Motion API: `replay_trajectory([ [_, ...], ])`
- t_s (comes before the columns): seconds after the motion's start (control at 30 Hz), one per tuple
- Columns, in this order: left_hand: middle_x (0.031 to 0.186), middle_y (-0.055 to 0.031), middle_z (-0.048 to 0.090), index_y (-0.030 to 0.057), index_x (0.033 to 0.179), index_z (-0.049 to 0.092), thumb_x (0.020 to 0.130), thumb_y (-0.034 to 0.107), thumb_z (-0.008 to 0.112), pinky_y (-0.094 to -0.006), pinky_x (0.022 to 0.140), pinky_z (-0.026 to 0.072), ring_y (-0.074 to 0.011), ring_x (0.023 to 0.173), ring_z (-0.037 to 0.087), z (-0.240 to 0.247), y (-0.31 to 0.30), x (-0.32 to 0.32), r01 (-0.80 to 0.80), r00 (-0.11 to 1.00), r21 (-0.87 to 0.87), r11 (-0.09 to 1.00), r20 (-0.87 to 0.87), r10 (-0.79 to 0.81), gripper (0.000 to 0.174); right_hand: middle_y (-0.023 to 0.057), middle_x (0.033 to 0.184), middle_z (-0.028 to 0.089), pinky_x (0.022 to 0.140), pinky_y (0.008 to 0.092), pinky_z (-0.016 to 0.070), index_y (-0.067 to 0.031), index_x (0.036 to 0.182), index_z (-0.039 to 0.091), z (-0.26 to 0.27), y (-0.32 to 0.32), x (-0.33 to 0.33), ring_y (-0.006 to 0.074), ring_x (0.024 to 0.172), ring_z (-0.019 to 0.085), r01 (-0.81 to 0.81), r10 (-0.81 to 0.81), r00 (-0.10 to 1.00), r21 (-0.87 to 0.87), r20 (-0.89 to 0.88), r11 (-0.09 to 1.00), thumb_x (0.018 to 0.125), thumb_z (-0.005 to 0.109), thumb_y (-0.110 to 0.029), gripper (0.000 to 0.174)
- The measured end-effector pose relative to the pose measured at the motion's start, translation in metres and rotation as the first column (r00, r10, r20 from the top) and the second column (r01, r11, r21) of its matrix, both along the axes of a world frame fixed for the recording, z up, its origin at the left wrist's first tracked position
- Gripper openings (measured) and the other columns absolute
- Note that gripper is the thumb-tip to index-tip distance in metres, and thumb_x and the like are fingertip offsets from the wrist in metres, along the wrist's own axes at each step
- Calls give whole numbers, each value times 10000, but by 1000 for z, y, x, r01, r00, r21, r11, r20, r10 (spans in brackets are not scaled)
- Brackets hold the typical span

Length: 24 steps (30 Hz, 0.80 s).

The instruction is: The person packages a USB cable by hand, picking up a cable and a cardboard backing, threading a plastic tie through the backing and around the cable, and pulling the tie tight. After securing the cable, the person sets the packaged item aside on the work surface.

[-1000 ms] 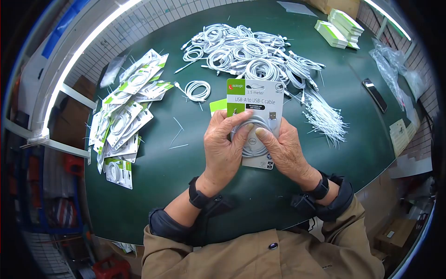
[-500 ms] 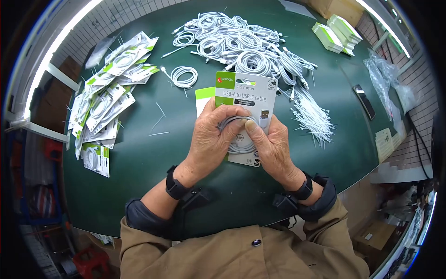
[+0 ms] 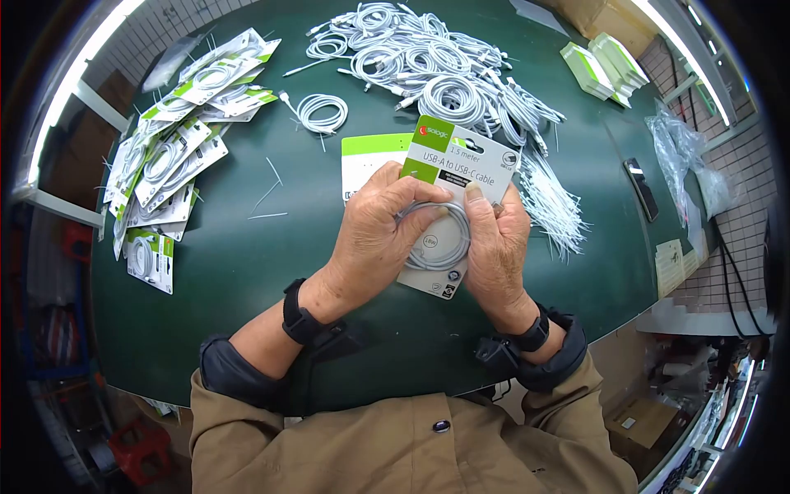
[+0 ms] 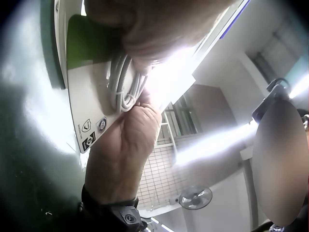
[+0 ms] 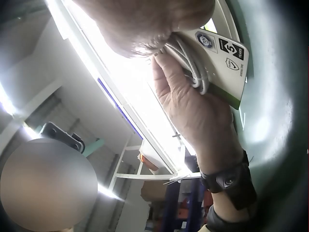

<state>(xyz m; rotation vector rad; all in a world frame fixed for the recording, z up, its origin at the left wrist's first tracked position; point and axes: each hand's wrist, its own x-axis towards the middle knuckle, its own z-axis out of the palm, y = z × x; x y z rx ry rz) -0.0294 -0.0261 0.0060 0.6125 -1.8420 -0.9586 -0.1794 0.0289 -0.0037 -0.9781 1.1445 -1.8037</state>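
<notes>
A white and green packaging card (image 3: 481, 160), printed "USB-A to USB-C cable", is held tilted in front of me in the head view. A coiled white cable (image 3: 432, 265) lies flat against its face. My left hand (image 3: 366, 230) pinches the coil at its upper left, thumb inside the ring. The right hand (image 3: 498, 251) grips the card's right edge, with its thumb on the front. Behind the left fingers, another green-topped card (image 3: 362, 165) shows partly. In the left wrist view, the cable coil (image 4: 118, 89) bulges from the card (image 4: 87, 92).
Several coiled cables (image 3: 448, 99) are heaped at the back, with loose white zip ties (image 3: 551, 210) at their right. Carded cables (image 3: 164, 173) pile up at left; a single coil (image 3: 319, 114) lies nearer. Box-like card stacks (image 3: 609, 70), a phone (image 3: 640, 189) and plastic bags (image 3: 691, 160) are at right.
The held card has tilted clockwise and shifted slightly right. My right thumb has moved from the coil up onto the card. More of the card behind now shows.
</notes>
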Motion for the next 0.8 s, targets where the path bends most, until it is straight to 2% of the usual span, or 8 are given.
replay_trajectory([
  [0.13,1038,-116,657,31,1080,744,886,-46,755,-353,822,580,-254,957,696,-5,-1,0,-5,1000,16,1000,-17,5,209,136,1145,733,830,306,596,60,1247,620,6,0,0,151,979,705,-47,47,997,-7,66,999,1067,618,-185,304],
  [0.23,1019,-107,651,35,1092,751,898,-33,752,-343,812,579,-241,944,692,-3,0,0,4,999,36,999,-52,-2,205,140,1167,725,841,316,600,58,1269,610,2,1,-8,156,996,706,-199,197,979,42,49,979,1061,650,-208,340],
  [0.27,1047,-101,656,29,1097,755,911,-31,745,-329,832,573,-219,959,683,-3,0,1,10,999,60,998,-34,-8,197,138,1163,728,829,310,607,50,1271,615,3,-1,-6,157,993,710,-234,225,959,35,171,972,1049,678,-202,342],
  [0.37,1115,-88,665,19,1129,755,942,-36,717,-297,878,558,-175,999,665,-1,-2,5,31,999,97,995,19,-33,199,135,1152,735,818,293,610,43,1252,634,6,-2,-4,153,995,714,-245,232,942,21,243,969,1044,680,-164,297],
  [0.53,1221,-99,639,26,1262,697,969,-62,651,-296,898,548,-177,1073,650,-1,-6,8,108,992,56,993,60,-111,309,126,1128,747,800,295,614,40,1244,629,4,0,-7,152,979,724,-108,106,993,27,43,994,1035,694,-165,301],
  [0.63,1308,-107,602,66,1348,656,957,-47,650,-330,926,543,-220,1160,620,-6,-4,4,89,994,66,994,-74,-85,407,125,1126,748,802,299,615,37,1236,630,2,-4,-11,151,972,725,-96,94,987,11,130,995,1036,692,-169,294],
  [0.73,1374,-102,568,112,1277,719,867,27,776,-359,956,530,-261,1197,587,16,-3,10,-79,981,-275,958,152,124,423,130,1149,738,815,303,622,31,1257,616,10,-7,-15,153,956,725,-146,140,961,8,239,989,1039,684,-161,299],
  [0.8,1371,-80,584,131,1197,761,779,92,842,-383,943,529,-281,1192,571,36,-8,23,71,931,-506,860,343,125,427,133,1160,733,819,304,625,32,1267,611,11,-9,-21,155,955,725,-172,169,949,-15,265,985,1040,681,-157,304],
])
